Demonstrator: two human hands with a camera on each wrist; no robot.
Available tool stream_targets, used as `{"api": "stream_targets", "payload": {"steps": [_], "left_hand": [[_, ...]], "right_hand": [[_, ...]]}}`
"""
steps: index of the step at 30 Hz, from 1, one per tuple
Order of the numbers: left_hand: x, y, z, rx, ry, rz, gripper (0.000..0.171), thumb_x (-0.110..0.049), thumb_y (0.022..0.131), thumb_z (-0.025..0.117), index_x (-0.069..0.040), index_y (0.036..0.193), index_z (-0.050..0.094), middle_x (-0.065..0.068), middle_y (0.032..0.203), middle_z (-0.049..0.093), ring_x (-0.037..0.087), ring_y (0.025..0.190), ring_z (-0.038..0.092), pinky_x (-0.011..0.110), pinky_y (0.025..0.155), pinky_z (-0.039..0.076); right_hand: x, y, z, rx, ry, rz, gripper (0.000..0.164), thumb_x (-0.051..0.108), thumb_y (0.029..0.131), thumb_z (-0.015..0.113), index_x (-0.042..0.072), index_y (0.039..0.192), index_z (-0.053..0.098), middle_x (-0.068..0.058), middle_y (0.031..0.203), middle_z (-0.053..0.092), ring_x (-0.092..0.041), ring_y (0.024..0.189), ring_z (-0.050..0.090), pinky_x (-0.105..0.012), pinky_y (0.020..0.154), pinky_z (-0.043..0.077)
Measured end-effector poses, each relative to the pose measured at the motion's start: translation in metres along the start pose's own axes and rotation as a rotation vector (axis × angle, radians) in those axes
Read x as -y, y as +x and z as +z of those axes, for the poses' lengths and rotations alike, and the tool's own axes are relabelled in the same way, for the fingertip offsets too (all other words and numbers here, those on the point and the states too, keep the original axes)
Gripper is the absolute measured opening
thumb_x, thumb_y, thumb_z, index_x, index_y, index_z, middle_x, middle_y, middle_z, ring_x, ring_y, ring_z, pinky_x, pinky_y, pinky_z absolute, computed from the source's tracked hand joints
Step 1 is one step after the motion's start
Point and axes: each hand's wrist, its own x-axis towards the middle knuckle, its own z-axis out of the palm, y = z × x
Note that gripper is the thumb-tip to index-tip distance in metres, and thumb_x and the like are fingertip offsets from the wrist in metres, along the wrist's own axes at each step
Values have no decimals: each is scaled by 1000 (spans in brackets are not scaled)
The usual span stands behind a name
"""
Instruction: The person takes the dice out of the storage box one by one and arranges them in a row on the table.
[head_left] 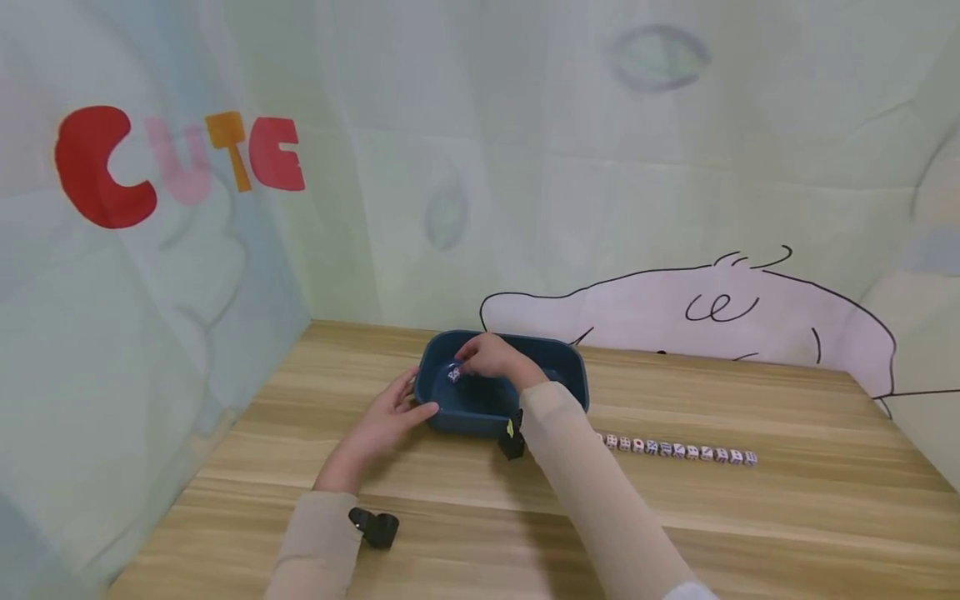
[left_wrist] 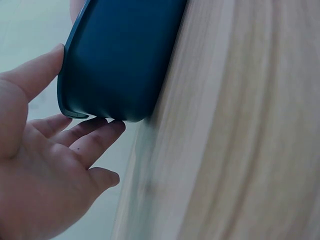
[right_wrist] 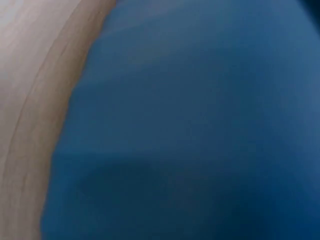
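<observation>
A dark blue plastic box (head_left: 472, 423) stands on the table, its inside partly covered by my right hand and sleeve. Several small white dice (head_left: 453, 374) lie together at the left end inside it. My right hand (head_left: 491, 357) reaches over the rim, its bent fingers down at these dice; whether a die is between the fingertips cannot be made out. At the box's left end, my left hand (head_left: 386, 418) rests its thumb and extended fingertips against the rim and end wall. The left wrist view shows the little finger (left_wrist: 105, 178) standing apart from the box.
A straight row of dice (head_left: 678, 451) runs along the wooden table (head_left: 465, 517) to the right of the box; my right sleeve (head_left: 600, 492) hides its left end. Printed cloth walls (head_left: 390, 208) close off the table at the back and left. The right wrist view is mostly the box's blurred wall.
</observation>
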Motion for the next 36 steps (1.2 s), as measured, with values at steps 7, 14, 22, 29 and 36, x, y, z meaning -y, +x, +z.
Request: {"api": "stream_targets", "payload": {"steps": [7, 14, 22, 29, 36], "left_hand": [[0, -1, 2, -1, 2, -11, 81, -34, 93, 64, -9, 154, 17, 25, 155, 24, 41, 139, 31, 50, 112, 30], [1, -1, 2, 0, -10, -2, 80, -30, 94, 64, -8, 154, 16, 24, 156, 23, 41, 139, 31, 50, 112, 31], [1, -1, 1, -3, -17, 8, 80, -29, 94, 64, -6, 154, 17, 26, 155, 23, 43, 139, 31, 50, 111, 32], [0, -1, 0, -8, -8, -2, 79, -29, 93, 65, -9, 154, 18, 24, 155, 24, 41, 139, 32, 50, 112, 31], [1, -1, 0, -9, 5, 2, 79, -29, 94, 64, -7, 154, 17, 25, 155, 22, 42, 139, 32, 51, 111, 31]], "right_hand": [[-3, 5, 2, 10, -53, 39, 28, 11, 93, 62, 8, 121, 67, -10, 116, 66, -22, 99, 62, -39, 96, 50], [-1, 6, 4, 25, -68, 47, 29, 9, 94, 60, 9, 121, 66, -10, 116, 65, -22, 96, 61, -40, 95, 51], [0, 11, 6, 34, -155, 34, 28, 8, 92, 62, 8, 120, 68, -9, 114, 67, -19, 92, 61, -36, 91, 52], [0, 12, 6, 42, -170, 46, 26, 9, 93, 61, 10, 118, 68, -8, 113, 66, -19, 92, 60, -36, 94, 51], [2, 10, 7, 35, -173, 43, 19, 10, 93, 62, 9, 110, 70, -7, 105, 66, -20, 92, 58, -35, 91, 51]]}}
